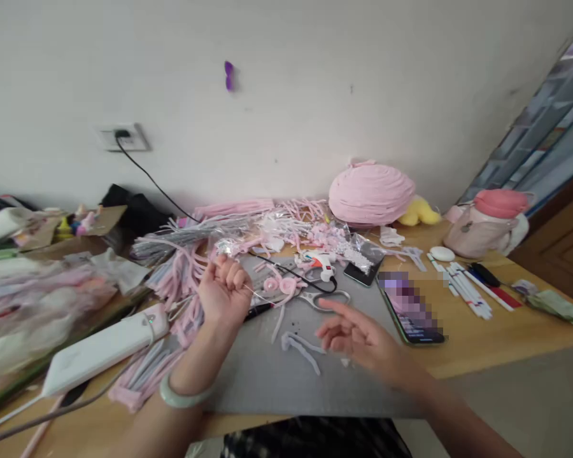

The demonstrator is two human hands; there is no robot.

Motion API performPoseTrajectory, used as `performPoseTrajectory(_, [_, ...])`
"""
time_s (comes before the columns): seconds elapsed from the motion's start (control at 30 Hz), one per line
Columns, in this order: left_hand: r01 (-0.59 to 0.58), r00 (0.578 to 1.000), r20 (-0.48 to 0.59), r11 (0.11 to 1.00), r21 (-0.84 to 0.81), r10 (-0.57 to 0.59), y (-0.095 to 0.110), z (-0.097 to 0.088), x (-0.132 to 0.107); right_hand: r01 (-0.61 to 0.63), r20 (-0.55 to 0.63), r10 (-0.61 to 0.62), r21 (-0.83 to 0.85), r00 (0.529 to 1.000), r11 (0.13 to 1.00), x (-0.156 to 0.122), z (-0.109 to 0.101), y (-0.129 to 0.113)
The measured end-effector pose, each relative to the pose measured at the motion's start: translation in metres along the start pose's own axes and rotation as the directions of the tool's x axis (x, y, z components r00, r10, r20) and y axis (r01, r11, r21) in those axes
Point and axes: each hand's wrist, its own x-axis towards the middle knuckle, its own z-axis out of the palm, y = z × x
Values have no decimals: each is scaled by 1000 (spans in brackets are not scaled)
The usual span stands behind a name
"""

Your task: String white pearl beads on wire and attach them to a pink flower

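Nearest: dark patterned cloth [315,439] at my lap, then the edge of the desk [463,343] with a grey mat [262,381] on it. Two pale fuzzy stems [307,357] lie loose on the mat, just left of my right hand [351,334].

Hands are apart. Right: fingers loosely curled, index reaching out toward the scissors [310,301]; can't see anything held, can't confirm contact with the handles. Left hand [225,289]: fist closed, thin strand [260,296] coming out of it toward the pink coils [286,285]. Can't tell thread from glue string, or where the far end sits.

Step in hand, my read: handling the strand by the coils, left gripping, right free. Next move probably calls for the right fingertips finding the strand's loose end, with light tension and the scissor handles clear of it.

Phone [413,308] lit, right of my right hand. White glue gun [325,270] just beyond the scissors, cord running close to the coils, so a snag risk. Bag of beads [358,257] behind that. Pink and grey stem heap [172,242] far left of it, big pink ball [372,194] at the wall.
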Motion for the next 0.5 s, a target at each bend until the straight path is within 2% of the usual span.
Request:
performPoseTrajectory(0.1, [7,1000,-8,1000,9,-7,2,0,-4,158,-176,-123,200,977,967,9,14,-1])
performPoseTrajectory(0.17, [27,1000,-11,999,17,-27,1,-1,-7,229,-299,-137,298,944,927,14,15,-1])
performPoseTrajectory(0.23, [65,998,-14,998,28,-64,-1,-3,-9,269,-373,-141,318,917,909,16,13,0])
performPoseTrajectory(0.3, [111,994,-20,993,36,-111,-3,-5,-11,303,-408,-187,242,894,922,16,11,2])
performPoseTrajectory(0.37, [151,988,-29,988,33,-150,-7,-7,-13,306,-394,-250,84,885,948,14,10,6])
performPoseTrajectory(0.43, [166,986,-34,986,13,-166,-10,-8,-15,278,-324,-292,-89,900,956,10,9,10])
performPoseTrajectory(0.5, [162,986,-29,987,-16,-162,-12,-8,-17,239,-218,-279,-196,935,951,6,11,15])
